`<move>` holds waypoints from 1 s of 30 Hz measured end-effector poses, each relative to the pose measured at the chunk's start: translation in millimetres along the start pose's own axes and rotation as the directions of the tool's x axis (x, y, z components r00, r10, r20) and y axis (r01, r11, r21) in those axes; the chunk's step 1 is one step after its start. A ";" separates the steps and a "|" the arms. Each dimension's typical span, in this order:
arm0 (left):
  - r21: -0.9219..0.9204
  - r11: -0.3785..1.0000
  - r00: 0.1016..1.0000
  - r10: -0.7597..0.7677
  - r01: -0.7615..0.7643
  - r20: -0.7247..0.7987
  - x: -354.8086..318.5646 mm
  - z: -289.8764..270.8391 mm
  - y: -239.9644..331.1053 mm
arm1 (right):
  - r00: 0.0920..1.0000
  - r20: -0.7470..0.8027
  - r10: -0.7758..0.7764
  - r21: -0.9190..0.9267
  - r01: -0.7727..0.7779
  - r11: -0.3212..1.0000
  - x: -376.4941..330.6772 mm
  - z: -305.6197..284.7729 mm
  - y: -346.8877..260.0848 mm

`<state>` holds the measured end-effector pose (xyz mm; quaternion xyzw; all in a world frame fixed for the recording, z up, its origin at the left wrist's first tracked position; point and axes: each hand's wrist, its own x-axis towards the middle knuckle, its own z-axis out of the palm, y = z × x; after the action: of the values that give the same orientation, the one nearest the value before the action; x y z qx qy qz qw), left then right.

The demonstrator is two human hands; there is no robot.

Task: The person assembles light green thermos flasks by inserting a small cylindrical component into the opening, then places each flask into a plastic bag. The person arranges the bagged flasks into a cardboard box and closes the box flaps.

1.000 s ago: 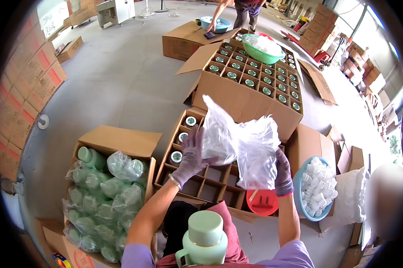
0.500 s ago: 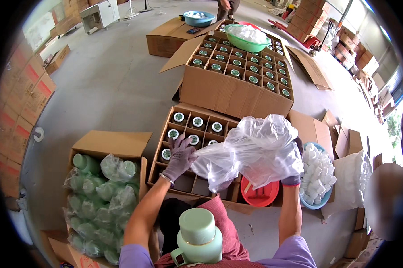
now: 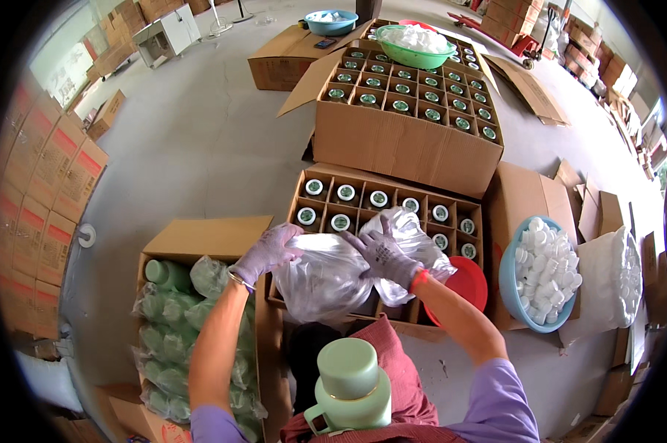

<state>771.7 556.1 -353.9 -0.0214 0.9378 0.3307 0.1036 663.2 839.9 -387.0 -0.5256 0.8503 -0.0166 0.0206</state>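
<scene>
Both my hands wear thin greyish-purple gloves and hold a crumpled clear plastic bag (image 3: pixel 322 277) stretched over the near side of a divided carton (image 3: pixel 459 210). My left hand (image 3: pixel 268 252) pinches the bag's left end. Closed on its middle is my right hand (image 3: pixel 385 257), with part of the bag bunched up beyond it. Round bottle tops with white rims (image 3: pixel 346 193) show in the carton's cells; the bag hides some of the near cells. A pale green flask with a handle (image 3: pixel 352 387) stands upright in my lap, below the bag and apart from both hands.
To the left, a carton (image 3: pixel 271 347) holds green flasks in plastic wrap. On the right are a red basin (image 3: pixel 468 284), a blue basin (image 3: pixel 505 277) of white caps and a white sack (image 3: pixel 599 280). Beyond, a filled divided carton (image 3: pixel 407 151) carries a green basin (image 3: pixel 415 57).
My right hand has come left and inward, bringing the bag lower and nearer my left hand. The bag is now spread between both hands. The whole view has shifted slightly.
</scene>
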 end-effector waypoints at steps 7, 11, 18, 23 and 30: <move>0.373 0.896 0.912 0.340 -0.240 -0.230 -19.8 48.2 69.9 | 0.992 0.104 0.074 0.557 -0.120 0.822 13.6 29.5 -16.6; 0.715 0.679 0.978 0.209 -0.164 0.026 -6.4 84.4 45.0 | 0.972 0.234 -0.033 0.588 -0.114 0.801 4.1 -17.0 -20.3; 0.665 0.661 0.881 0.473 -0.348 -0.010 -4.4 71.4 31.5 | 0.907 0.422 -0.010 0.377 -0.165 0.911 -31.6 -11.6 -10.6; 0.600 0.711 0.837 0.534 -0.367 -0.121 -7.4 77.1 8.0 | 0.912 0.406 -0.053 0.406 -0.128 0.905 -33.4 -32.4 -12.5; 0.537 0.755 0.770 0.577 -0.376 -0.273 -19.4 83.9 -6.5 | 0.913 0.399 -0.081 0.335 -0.063 0.940 -44.5 -51.9 -15.4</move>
<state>806.5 603.0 -417.6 0.1782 0.9597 0.1058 -0.1898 694.1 873.2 -333.6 -0.5097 0.8090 -0.0538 0.2876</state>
